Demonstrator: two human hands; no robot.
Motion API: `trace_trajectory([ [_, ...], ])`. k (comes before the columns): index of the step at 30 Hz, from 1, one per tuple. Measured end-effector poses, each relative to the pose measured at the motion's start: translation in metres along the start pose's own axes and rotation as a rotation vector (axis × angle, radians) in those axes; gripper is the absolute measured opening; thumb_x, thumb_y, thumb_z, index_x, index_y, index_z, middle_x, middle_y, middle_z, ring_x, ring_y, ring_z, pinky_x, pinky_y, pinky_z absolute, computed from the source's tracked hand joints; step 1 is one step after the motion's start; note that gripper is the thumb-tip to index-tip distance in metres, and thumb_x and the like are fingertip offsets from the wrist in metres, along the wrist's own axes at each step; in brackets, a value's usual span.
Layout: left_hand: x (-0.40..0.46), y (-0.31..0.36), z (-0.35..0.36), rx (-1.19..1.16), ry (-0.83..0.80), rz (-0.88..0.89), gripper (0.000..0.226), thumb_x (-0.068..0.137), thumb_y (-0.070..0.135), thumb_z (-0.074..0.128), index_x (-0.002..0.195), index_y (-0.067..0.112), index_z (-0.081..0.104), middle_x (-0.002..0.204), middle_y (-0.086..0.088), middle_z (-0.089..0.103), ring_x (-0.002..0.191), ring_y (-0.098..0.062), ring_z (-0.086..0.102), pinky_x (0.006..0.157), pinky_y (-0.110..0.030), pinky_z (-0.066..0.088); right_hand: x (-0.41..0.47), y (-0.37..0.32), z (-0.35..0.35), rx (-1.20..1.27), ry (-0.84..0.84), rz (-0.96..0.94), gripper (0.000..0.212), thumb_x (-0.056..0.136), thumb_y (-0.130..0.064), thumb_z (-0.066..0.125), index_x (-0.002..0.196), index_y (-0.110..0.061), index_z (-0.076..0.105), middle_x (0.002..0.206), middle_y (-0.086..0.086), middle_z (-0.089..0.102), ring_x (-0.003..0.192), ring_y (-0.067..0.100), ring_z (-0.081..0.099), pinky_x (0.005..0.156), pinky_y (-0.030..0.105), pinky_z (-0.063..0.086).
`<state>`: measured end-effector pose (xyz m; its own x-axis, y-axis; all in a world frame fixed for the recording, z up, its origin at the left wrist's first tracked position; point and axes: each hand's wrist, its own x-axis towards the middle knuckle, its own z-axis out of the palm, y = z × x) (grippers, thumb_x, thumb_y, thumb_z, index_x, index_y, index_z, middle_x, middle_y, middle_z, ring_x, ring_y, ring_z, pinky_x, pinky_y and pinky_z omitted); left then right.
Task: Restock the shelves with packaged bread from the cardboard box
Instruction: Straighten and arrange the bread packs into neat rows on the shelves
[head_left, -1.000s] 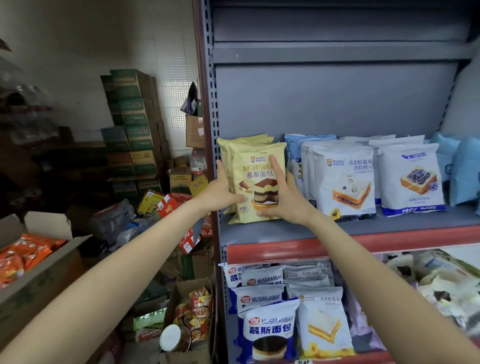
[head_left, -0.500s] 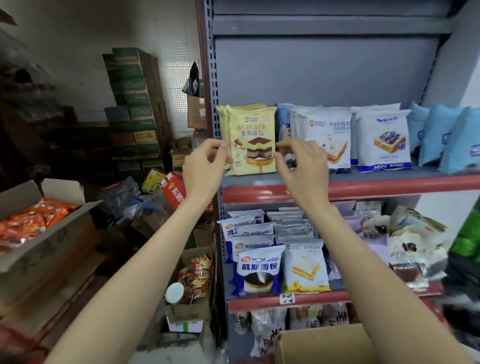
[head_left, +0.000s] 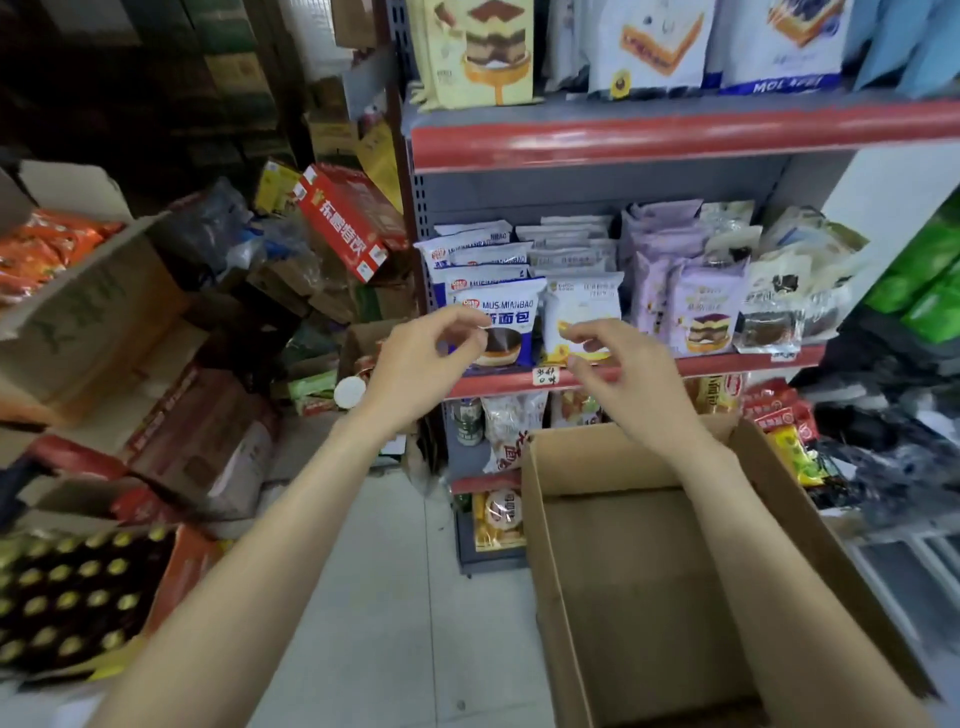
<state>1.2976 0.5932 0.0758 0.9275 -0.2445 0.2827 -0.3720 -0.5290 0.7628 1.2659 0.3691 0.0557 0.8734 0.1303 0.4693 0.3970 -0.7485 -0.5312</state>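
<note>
An open brown cardboard box (head_left: 670, 571) stands on the floor at the lower right, and I see only bare cardboard inside it. The yellow mousse bread pack (head_left: 478, 52) stands at the left end of the upper shelf (head_left: 675, 135). Blue-and-white bread packs (head_left: 498, 312) and purple ones (head_left: 696, 306) fill the middle shelf. My left hand (head_left: 421, 364) and my right hand (head_left: 618, 374) hover in front of the middle shelf, above the box's far edge. Their fingers hang loosely curled and hold nothing.
A carton of orange snack bags (head_left: 67, 291) sits at the left. Red cartons (head_left: 348, 218) and loose boxes pile up beside the shelf post. A case of gold-capped bottles (head_left: 67, 597) lies at the lower left. Grey floor tiles (head_left: 395, 597) run between the bottles and the box.
Both hands let go of the yellow bread pack on the upper shelf and dropped toward the middle shelf. The view tilted down, bringing the cardboard box into sight.
</note>
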Motion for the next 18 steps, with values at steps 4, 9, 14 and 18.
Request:
trace_trajectory([
  [4, -0.002, -0.050, 0.024, -0.088, 0.039, -0.100, 0.021, 0.091, 0.023, 0.059, 0.112, 0.026, 0.062, 0.099, 0.019, 0.065, 0.094, 0.007, 0.057, 0.083, -0.015, 0.045, -0.024, 0.036, 0.025, -0.075, -0.221, 0.200, 0.045, 0.089, -0.024, 0.061, 0.133, -0.022, 0.049, 0.130, 0.003, 0.057, 0.115, 0.022, 0.054, 0.094, 0.039, 0.045],
  [9, 0.014, -0.089, 0.046, -0.212, 0.130, -0.338, 0.033, 0.091, 0.021, 0.061, 0.123, 0.020, 0.054, 0.113, 0.007, 0.059, 0.097, 0.003, 0.054, 0.090, -0.027, 0.047, -0.017, 0.058, 0.046, 0.076, -0.225, 0.364, 0.052, 0.088, -0.022, 0.062, 0.137, -0.018, 0.043, 0.126, 0.004, 0.058, 0.108, 0.019, 0.057, 0.088, 0.030, 0.045],
  [14, 0.050, -0.115, 0.067, -0.281, 0.141, -0.434, 0.060, 0.091, 0.028, 0.061, 0.143, 0.021, 0.031, 0.144, -0.001, 0.040, 0.124, -0.013, 0.045, 0.101, -0.041, 0.045, 0.032, 0.082, 0.083, 0.241, -0.191, 0.366, 0.063, 0.091, -0.029, 0.059, 0.145, -0.017, 0.029, 0.142, 0.007, 0.042, 0.125, 0.023, 0.046, 0.101, 0.039, 0.042],
  [18, 0.079, -0.138, 0.088, -0.343, 0.179, -0.432, 0.078, 0.088, 0.030, 0.064, 0.147, 0.030, 0.013, 0.154, -0.003, 0.022, 0.137, -0.022, 0.034, 0.105, -0.051, 0.040, 0.077, 0.105, 0.120, 0.211, -0.178, 0.283, 0.068, 0.093, -0.026, 0.056, 0.148, -0.016, 0.018, 0.148, 0.010, 0.029, 0.135, 0.024, 0.031, 0.105, 0.033, 0.032],
])
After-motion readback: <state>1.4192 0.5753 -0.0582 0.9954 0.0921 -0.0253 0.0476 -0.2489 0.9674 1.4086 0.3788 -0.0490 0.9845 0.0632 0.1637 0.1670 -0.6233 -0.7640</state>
